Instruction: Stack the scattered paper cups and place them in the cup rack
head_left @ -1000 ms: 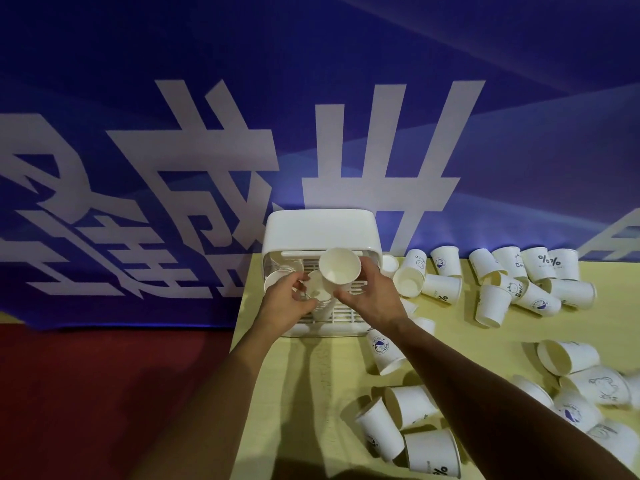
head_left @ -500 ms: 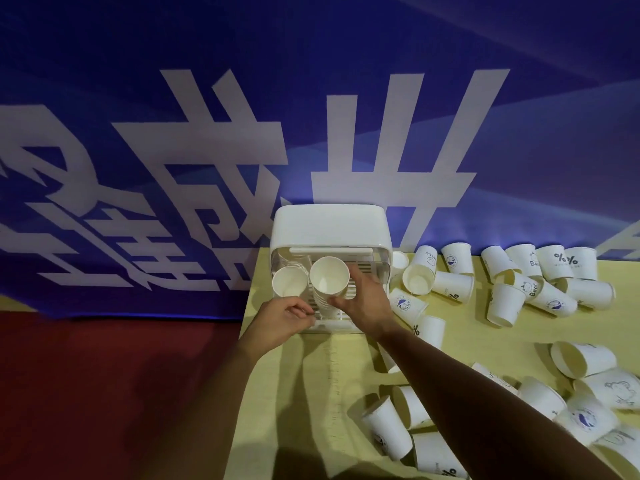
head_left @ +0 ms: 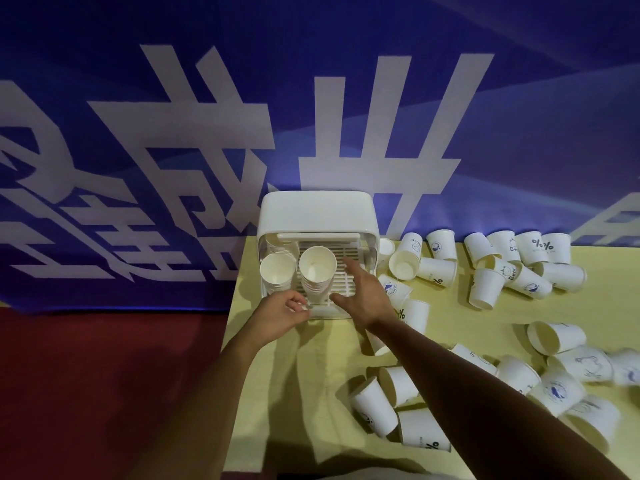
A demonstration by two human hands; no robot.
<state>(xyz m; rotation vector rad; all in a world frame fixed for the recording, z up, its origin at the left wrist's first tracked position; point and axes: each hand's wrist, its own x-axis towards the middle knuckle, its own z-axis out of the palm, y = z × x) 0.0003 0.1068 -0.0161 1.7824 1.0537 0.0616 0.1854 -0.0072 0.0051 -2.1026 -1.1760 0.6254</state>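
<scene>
A white cup rack (head_left: 317,213) with a slatted floor stands at the table's far left corner. Inside it, two stacks of white paper cups stand upright: a shorter stack (head_left: 277,273) on the left and a taller stack (head_left: 317,268) beside it. My left hand (head_left: 278,315) rests at the rack's front edge, fingers curled, holding nothing. My right hand (head_left: 360,296) hovers just right of the taller stack, fingers spread and apart from it. Many loose paper cups lie scattered on the table, such as one on its side (head_left: 403,261) next to the rack.
The yellow table (head_left: 298,393) has its left edge beside a red floor (head_left: 104,393). A blue banner with white characters (head_left: 311,98) hangs behind. Scattered cups fill the right side, with a cluster near the front (head_left: 391,403) and another at the far right (head_left: 557,336).
My right hand set the cup stack down in the rack next to the first stack, let go of it and spread open. My left hand drew back to the rack's front edge.
</scene>
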